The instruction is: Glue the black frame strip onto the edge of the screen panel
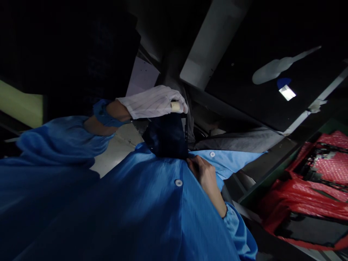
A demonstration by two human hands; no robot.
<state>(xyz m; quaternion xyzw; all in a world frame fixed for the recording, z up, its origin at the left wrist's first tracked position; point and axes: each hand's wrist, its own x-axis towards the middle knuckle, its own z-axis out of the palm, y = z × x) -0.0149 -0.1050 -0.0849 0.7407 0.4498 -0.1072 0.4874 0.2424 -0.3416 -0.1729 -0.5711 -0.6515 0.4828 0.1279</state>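
In front of the blue smock, a dark, thin flat panel is held between my two hands. My left hand, in a white striped glove with a pale cover on one fingertip, grips its far edge. A blue band circles that wrist. My right hand is bare, its fingers curled at the panel's near right corner. Those fingertips are partly hidden, but they look closed on the corner. The panel's face is too dark to show any detail.
A black work surface at the upper right carries a translucent squeeze dropper and a small blue item with a bright white patch. At the lower right, a green-edged bin holds red bubble wrap and dark panels.
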